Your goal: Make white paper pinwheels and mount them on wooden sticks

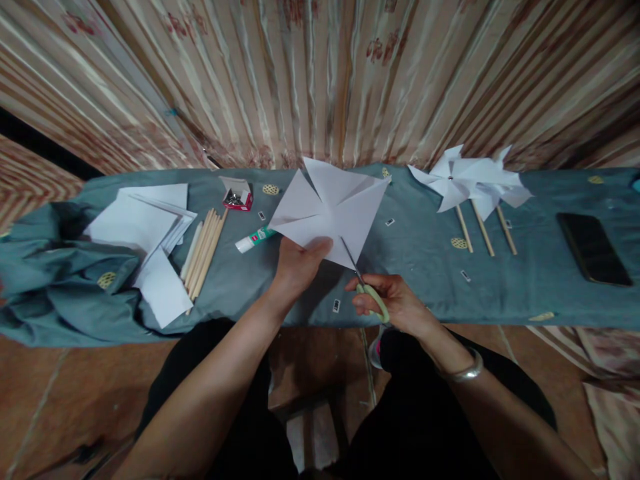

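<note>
My left hand (300, 267) grips a square sheet of white paper (345, 207) by its near edge, thumb on top and fingers beneath. Slits run inward from the sheet's corners toward its middle. In my right hand (387, 300) is a pair of scissors (373, 300) with pale green handles. Their blades lie at the near corner of the paper, pointing toward its centre; the lower blade is hidden. Just left of the sheet, a glue stick (255, 239) with a green and white label lies on the cloth, partly under the paper.
A teal cloth (410, 293) covers the narrow table. On the left are white paper sheets (137, 223), several wooden sticks (206, 253) and an open small box (237, 195) of metal pins. Paper pinwheels (453, 177) on sticks and a black phone (594, 248) lie right. A curtain (320, 80) hangs behind.
</note>
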{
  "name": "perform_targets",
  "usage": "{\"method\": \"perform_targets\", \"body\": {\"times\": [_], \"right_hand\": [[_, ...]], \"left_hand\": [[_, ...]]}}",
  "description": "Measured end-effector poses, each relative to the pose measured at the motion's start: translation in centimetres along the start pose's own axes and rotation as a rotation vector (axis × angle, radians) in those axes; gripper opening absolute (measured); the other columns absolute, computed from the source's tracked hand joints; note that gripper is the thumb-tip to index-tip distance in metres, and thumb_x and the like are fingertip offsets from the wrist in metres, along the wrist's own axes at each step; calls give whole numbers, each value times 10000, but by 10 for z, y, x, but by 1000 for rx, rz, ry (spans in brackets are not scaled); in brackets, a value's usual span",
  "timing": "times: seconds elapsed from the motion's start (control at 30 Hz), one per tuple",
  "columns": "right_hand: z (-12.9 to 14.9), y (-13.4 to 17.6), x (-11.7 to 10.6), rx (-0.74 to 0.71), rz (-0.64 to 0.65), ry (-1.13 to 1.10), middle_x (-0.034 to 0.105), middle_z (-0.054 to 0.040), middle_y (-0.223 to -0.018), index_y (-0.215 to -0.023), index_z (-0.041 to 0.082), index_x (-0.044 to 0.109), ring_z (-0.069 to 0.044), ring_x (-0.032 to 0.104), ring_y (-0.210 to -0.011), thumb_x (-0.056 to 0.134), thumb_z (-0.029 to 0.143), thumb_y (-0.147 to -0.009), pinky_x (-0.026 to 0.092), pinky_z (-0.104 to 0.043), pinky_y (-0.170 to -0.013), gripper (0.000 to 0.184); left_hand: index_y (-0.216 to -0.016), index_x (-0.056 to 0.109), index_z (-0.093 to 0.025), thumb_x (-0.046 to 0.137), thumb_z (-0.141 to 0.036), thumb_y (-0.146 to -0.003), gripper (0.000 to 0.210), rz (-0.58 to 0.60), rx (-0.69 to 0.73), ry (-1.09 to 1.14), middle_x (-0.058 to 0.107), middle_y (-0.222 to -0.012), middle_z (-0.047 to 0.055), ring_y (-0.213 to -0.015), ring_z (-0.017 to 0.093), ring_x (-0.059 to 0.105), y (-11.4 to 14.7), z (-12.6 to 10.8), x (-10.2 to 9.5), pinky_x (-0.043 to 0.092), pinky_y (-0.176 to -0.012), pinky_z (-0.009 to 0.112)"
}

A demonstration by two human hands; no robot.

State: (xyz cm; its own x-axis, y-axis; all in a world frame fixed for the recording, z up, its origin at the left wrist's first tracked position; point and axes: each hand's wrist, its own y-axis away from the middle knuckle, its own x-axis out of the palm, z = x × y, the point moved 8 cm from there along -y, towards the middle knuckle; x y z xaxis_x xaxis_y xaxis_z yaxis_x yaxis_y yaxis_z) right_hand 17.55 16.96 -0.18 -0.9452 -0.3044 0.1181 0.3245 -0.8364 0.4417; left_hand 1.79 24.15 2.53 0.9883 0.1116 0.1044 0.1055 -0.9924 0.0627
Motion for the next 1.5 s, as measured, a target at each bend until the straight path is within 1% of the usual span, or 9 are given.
{"method": "perform_targets", "body": {"times": [0.2, 0.33, 0.47, 0.63, 0.83, 0.97, 1.17, 1.37, 1.5], "right_hand": [[4, 0, 0, -46, 20, 64, 625, 20, -611, -845, 163, 676, -118, 602, -559, 847, 477, -613, 488, -220, -517, 426], [5, 0, -1, -39, 12, 35, 623, 23, -599, -830, 159, 669, -103, 580, -532, 860, 459, -591, 468, -206, -500, 429], [3, 0, -1, -38, 5, 20, 600, 39, -569, -811, 166, 678, -95, 556, -505, 863, 450, -582, 447, -206, -478, 409], [0, -1, -3, -5, -28, -20, 596, 45, -558, -805, 164, 697, -95, 550, -500, 890, 433, -524, 441, -208, -474, 434], [2, 0, -5, 9, -51, 3, 630, 8, -572, -775, 145, 702, -105, 563, -519, 902, 461, -497, 441, -206, -465, 466], [0, -1, -6, -4, -50, 9, 617, 8, -562, -769, 140, 706, -110, 559, -516, 904, 474, -496, 448, -212, -462, 475], [4, -2, -6, -46, -42, 40, 603, 20, -551, -756, 150, 696, -102, 537, -490, 875, 486, -548, 438, -221, -446, 434], [2, -2, -5, -29, -37, 36, 621, 1, -558, -728, 137, 685, -98, 539, -494, 882, 493, -537, 432, -214, -447, 449], [0, -2, -6, -20, -44, 29, 614, 3, -560, -728, 131, 677, -94, 527, -494, 876, 508, -540, 417, -210, -443, 466]], "left_hand": [[-813, 654, -195, 731, -226, -616, 213, 23, 15, 22, 709, -869, 64, -792, 221, 647, 3, -1, 4, 522, -787, 381], [-833, 655, -190, 734, -237, -603, 248, 35, 24, 41, 712, -873, 62, -796, 218, 640, 5, -1, 6, 524, -798, 379], [-799, 654, -200, 734, -230, -602, 214, 28, 29, 45, 706, -846, 61, -776, 218, 634, 5, -2, 6, 526, -773, 368], [-829, 655, -208, 733, -241, -611, 234, 38, 19, 37, 710, -880, 64, -808, 226, 638, 6, -2, 6, 525, -789, 369], [-792, 648, -180, 725, -231, -596, 217, 64, 13, 29, 698, -845, 64, -789, 218, 628, 8, 1, 10, 524, -769, 367], [-831, 641, -177, 717, -219, -598, 249, 63, 21, 22, 697, -873, 60, -812, 219, 633, 8, 1, 11, 530, -786, 370], [-857, 629, -174, 725, -220, -609, 269, 66, 15, 32, 687, -884, 60, -828, 219, 642, 8, 2, 11, 529, -821, 376], [-809, 655, -170, 720, -214, -611, 213, 83, 22, 28, 697, -850, 58, -781, 213, 633, 10, 3, 13, 538, -764, 361], [-819, 665, -167, 721, -207, -620, 210, 81, 22, 26, 704, -861, 63, -785, 216, 639, 11, 4, 13, 541, -785, 377]]}}
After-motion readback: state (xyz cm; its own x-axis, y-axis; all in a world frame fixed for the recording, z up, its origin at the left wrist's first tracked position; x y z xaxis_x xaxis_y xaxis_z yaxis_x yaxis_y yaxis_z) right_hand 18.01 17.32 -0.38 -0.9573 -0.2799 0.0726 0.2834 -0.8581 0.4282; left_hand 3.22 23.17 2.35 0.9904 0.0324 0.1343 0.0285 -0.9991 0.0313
